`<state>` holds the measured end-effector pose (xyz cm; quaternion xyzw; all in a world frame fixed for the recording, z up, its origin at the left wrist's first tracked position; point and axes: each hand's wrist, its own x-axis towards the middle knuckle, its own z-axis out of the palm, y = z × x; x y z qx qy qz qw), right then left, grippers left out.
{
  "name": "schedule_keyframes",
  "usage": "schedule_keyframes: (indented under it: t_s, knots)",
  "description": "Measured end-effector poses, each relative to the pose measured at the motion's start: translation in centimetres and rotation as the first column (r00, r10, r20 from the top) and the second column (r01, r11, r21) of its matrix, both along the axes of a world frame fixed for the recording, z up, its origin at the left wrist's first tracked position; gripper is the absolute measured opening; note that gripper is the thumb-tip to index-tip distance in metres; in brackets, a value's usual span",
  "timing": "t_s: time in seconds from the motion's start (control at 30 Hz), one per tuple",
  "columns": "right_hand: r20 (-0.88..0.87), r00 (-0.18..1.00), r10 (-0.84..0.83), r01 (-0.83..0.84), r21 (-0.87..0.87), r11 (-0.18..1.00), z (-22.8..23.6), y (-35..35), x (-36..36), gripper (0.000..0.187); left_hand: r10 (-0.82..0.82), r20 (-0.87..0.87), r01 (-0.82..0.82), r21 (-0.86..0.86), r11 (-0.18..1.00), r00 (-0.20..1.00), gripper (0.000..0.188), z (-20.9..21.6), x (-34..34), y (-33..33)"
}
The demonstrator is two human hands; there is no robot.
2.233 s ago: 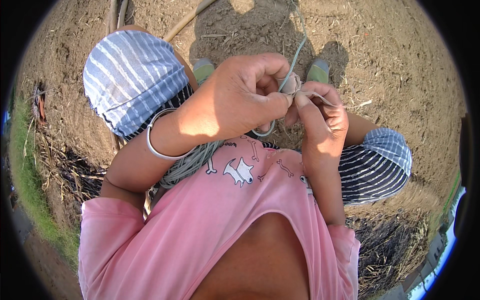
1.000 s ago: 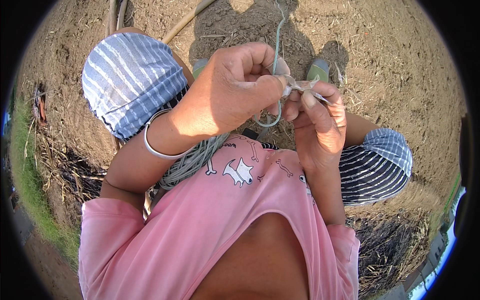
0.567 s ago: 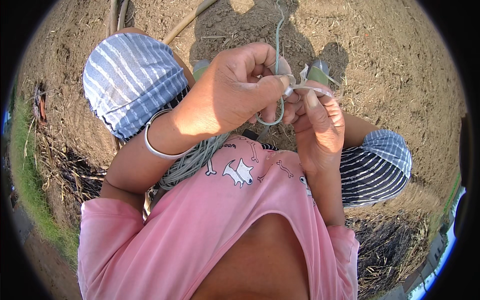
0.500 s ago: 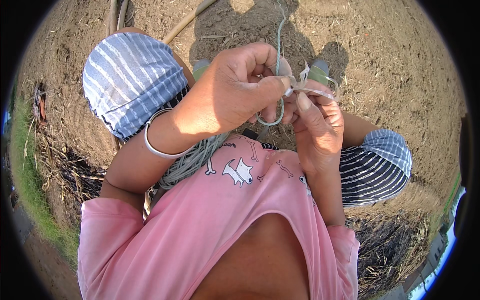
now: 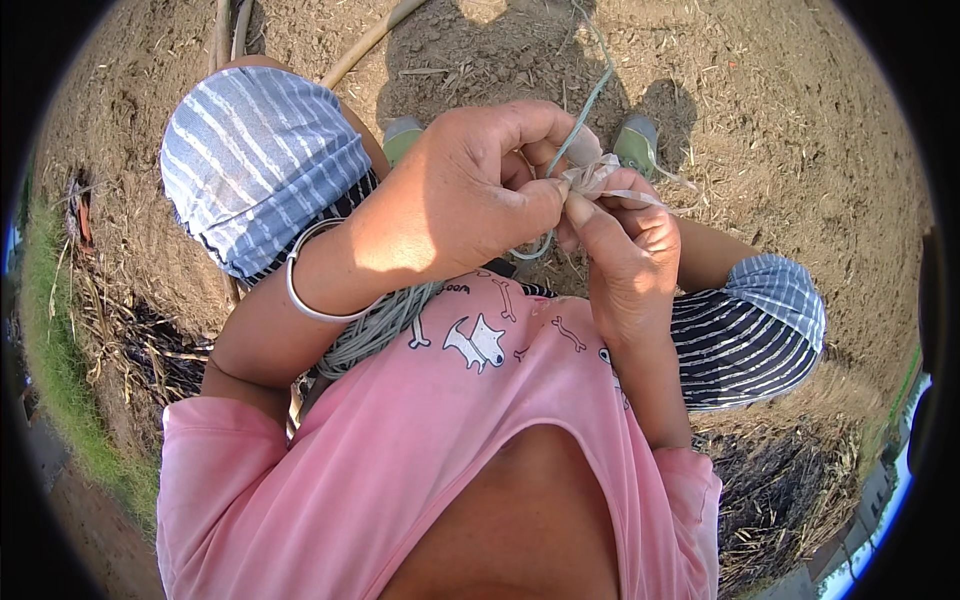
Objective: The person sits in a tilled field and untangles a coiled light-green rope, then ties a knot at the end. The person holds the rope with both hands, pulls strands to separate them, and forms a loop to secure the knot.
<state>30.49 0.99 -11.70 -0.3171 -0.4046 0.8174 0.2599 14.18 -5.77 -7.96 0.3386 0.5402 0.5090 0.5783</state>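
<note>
My left hand [image 5: 478, 185] pinches with thumb and fingers close in front of my lap, a thin pale green cord [image 5: 594, 98] running through it. The cord rises past the fingers toward the far ground and hangs in a small loop underneath. Against the left fingertips, my right hand [image 5: 632, 235] pinches a crumpled, whitish translucent plastic strip [image 5: 592, 176], its loose ends trailing right. Where cord and strip meet, the fingertips hide the join. A coiled bundle of similar cord [image 5: 372, 325] lies under my left forearm, beside the pink shirt.
Bare soil [image 5: 770, 120] with straw bits surrounds my feet. Wooden poles [image 5: 368, 45] lie at the far left. Dry stalks [image 5: 150, 340] and grass [image 5: 65, 370] edge the left side; a dark straw heap [image 5: 780, 500] lies at lower right. My knees bend on both sides.
The upper cord has swung right, and the loop below has become smaller. The plastic strip is bunched closer to the pinched fingertips, and the two thumbs have come together.
</note>
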Motion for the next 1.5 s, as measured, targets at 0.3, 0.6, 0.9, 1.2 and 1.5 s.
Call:
schedule_keyframes:
  t_s: [0.3, 0.6, 0.9, 1.2, 1.5]
  knots:
    - [0.025, 1.000, -0.012, 0.011, 0.058, 0.998, 0.1, 0.0, 0.2, 0.013, -0.041, -0.186, 0.031, -0.056, 0.998, 0.982, 0.019, -0.1, -0.1, -0.3]
    - [-0.033, 0.999, -0.040, 0.041, 0.019, 0.999, 0.0, 0.2, 0.2, 0.012, 0.054, -0.326, -0.071, -0.042, 0.997, 0.944, 0.011, -0.2, 0.3, -0.2]
    - [0.096, 0.995, -0.009, -0.032, 0.409, 0.912, 2.7, -0.9, 0.5, 0.021, 0.060, -0.420, -0.059, 0.015, 0.998, 0.905, 0.011, -1.0, 0.4, -0.3]
    - [0.245, 0.968, 0.046, -0.079, 0.129, 0.989, 1.7, 0.7, 0.2, 0.015, 0.039, -0.548, 0.010, 0.085, 0.996, 0.836, 0.013, -0.8, 0.5, -0.4]
    - [0.076, 0.997, -0.016, 0.010, 0.071, 0.997, 0.6, 0.0, 0.2, 0.011, 0.047, -0.473, -0.022, 0.056, 0.998, 0.880, 0.012, -0.7, 0.4, -0.4]
